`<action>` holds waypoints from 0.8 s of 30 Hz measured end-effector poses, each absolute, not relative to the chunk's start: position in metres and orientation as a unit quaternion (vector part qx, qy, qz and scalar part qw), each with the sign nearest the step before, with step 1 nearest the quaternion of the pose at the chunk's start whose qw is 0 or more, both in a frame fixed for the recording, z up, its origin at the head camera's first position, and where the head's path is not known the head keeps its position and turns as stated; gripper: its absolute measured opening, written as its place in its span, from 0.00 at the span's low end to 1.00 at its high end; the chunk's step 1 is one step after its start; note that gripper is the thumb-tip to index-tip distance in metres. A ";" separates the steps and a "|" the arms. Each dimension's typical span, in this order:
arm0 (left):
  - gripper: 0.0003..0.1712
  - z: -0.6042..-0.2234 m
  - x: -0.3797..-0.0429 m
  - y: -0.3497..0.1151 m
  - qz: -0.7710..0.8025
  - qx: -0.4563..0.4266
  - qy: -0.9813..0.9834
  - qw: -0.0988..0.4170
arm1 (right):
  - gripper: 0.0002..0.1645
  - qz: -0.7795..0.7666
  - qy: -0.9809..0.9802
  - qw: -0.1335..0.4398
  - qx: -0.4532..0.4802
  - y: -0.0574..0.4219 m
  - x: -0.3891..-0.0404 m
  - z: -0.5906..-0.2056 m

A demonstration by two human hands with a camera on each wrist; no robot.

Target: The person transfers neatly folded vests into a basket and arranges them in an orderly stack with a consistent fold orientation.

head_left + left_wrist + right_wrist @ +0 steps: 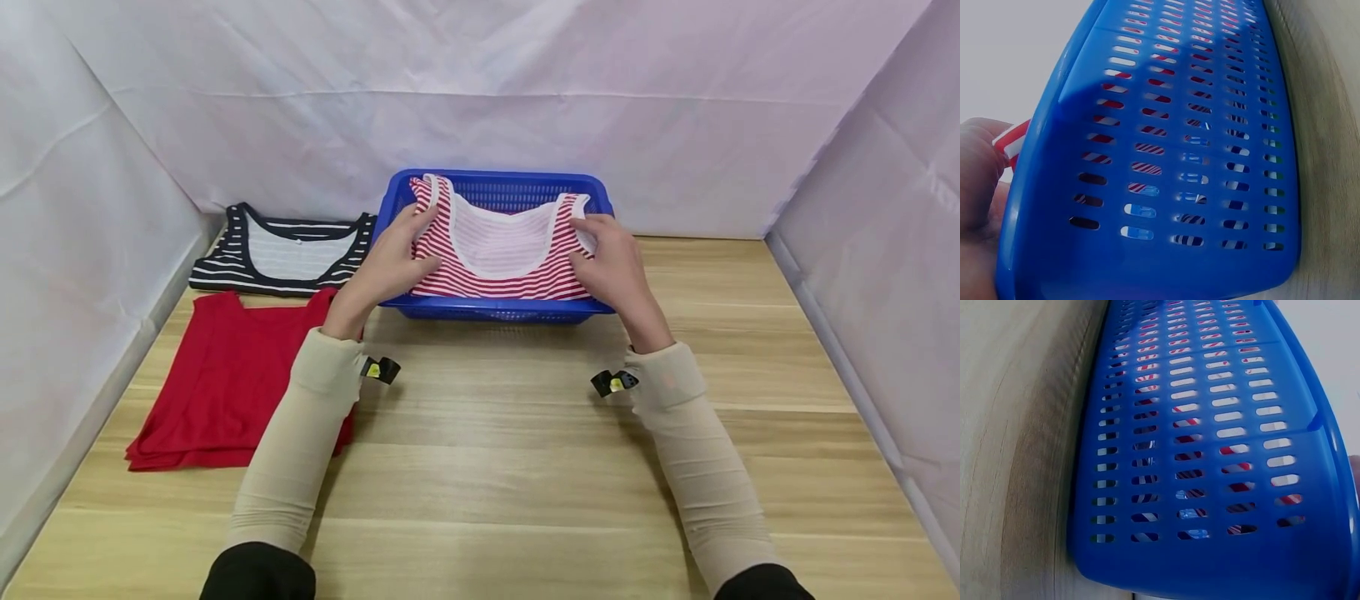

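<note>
A red-and-white striped tank top [491,286] lies folded inside the blue plastic basket [498,312], its white-trimmed neckline facing up. My left hand [392,258] grips the garment's left side at the basket's rim, thumb in front and fingers behind. On the opposite side, my right hand [617,260] holds the right edge in the same manner. The left wrist view shows a bit of striped cloth [1013,144] by the fingers, outside the basket wall [1166,262]. Only a sliver of the right hand appears past the rim in the right wrist view; its fingertips are hidden there.
Left of the basket lies a folded black-and-white striped top [281,279]. A folded red garment [232,375] sits in front of it, partly behind the left forearm. Everything rests on a wooden table [487,467], with white fabric walls [480,108] at the back and sides.
</note>
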State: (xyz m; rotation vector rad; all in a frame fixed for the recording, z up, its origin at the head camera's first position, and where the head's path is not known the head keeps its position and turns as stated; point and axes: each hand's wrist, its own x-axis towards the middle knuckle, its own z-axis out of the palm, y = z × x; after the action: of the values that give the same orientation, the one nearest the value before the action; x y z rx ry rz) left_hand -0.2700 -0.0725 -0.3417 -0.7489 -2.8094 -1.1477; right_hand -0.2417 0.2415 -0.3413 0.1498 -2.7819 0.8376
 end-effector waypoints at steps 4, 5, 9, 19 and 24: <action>0.44 -0.342 -0.270 -0.072 -0.349 -0.242 -0.905 -0.002 | 0.27 0.278 -0.951 0.124 0.055 0.240 -0.242 -0.342; 0.44 -0.342 -0.270 -0.072 -0.344 -0.241 -0.908 -0.006 | 0.27 0.273 -0.952 0.123 0.055 0.240 -0.242 -0.342; 0.45 -0.343 -0.269 -0.071 -0.326 -0.242 -0.914 -0.021 | 0.27 0.256 -0.958 0.113 0.058 0.239 -0.242 -0.343; 0.44 -0.342 -0.268 -0.068 -0.313 -0.231 -0.921 -0.033 | 0.28 0.203 -0.974 0.092 0.047 0.236 -0.242 -0.344; 0.43 -0.343 -0.269 -0.069 -0.292 -0.232 -0.927 -0.022 | 0.28 0.199 -0.975 0.090 0.034 0.234 -0.241 -0.344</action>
State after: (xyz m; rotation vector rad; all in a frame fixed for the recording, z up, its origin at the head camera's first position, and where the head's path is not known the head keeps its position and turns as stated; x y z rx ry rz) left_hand -0.2687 -0.0688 -0.3430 -0.7400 -2.9561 -0.9312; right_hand -0.2411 0.2336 -0.3445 0.1018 -2.9008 0.5904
